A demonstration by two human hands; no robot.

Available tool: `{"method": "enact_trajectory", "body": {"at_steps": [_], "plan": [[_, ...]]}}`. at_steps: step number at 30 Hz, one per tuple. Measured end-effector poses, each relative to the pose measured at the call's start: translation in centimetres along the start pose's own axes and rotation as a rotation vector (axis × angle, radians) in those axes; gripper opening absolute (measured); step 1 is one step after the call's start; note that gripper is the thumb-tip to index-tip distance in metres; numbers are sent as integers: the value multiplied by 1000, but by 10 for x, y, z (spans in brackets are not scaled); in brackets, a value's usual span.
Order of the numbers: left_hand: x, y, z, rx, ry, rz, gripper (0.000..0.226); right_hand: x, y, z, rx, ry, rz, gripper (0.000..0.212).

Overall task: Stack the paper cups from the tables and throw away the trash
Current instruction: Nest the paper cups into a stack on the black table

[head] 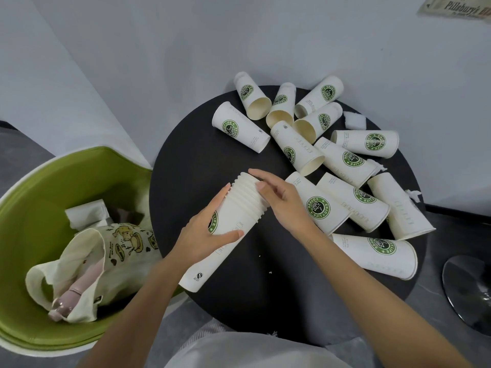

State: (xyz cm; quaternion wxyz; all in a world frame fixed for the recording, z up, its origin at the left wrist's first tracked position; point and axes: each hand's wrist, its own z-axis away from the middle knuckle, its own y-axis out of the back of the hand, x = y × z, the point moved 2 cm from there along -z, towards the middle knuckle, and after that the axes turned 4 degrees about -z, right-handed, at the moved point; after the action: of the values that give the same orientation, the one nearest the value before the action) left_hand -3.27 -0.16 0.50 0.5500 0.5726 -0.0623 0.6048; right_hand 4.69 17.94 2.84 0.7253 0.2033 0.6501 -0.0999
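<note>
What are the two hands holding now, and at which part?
A stack of paper cups: the left hand grips its middle, the right hand holds its far end, over the rims.

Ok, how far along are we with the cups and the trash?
Done: several cups are nested into one stack, held tilted over the black table. In hand: the left hand grips its side and the right hand holds its rims. Left: about a dozen loose cups lie on their sides, and white paper scraps sit near the far edge. No bin is in view.
</note>
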Motion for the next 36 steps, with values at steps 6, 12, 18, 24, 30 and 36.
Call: {"method": "enact_trajectory", "body": {"at_steps": [6,12,18,24,30,36], "plan": [[2,-12,-6,-47,-23,11,98,17,43,18,298,-54,-109,27],[0,-23,-12,-59,-39,3,99,51,108,53,613,-242,-67,25],[7,-38,-20,-117,-71,29,101,77,133,80,753,-374,22,22],[18,-47,-23,-153,-103,36,99,89,133,73,717,-464,26,33],[19,-47,-23,-160,-85,32,100,94,124,60,670,-500,-161,33],[9,-42,-19,-152,-55,15,100,94,115,59,678,-459,-433,36]]}}
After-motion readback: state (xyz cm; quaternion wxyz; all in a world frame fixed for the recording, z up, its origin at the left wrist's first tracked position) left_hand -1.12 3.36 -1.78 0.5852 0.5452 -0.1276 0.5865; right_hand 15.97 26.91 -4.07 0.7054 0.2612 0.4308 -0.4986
